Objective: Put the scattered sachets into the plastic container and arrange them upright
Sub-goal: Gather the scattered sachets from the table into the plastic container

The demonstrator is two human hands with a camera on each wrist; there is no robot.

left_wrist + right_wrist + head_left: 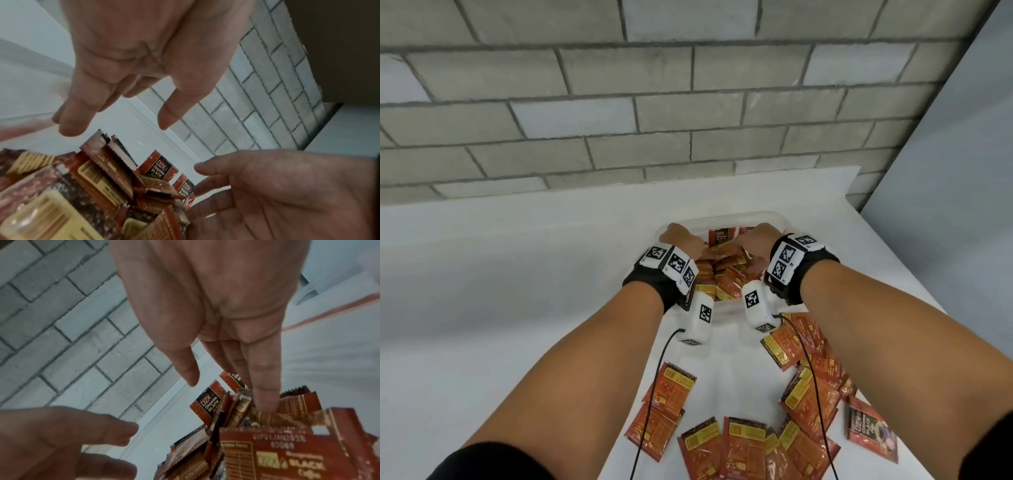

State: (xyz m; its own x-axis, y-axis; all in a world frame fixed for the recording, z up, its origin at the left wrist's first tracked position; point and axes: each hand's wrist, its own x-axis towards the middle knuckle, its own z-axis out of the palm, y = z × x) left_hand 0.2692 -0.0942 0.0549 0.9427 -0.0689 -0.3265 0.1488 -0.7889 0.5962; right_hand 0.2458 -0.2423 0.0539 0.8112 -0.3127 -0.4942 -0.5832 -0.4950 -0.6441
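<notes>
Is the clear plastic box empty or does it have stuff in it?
Not empty. The clear plastic container holds many red coffee sachets, mostly jumbled.

container (774, 216) near wall: hidden by wrists | sachets (743, 452) low edge: cut off | print: blurred
</notes>
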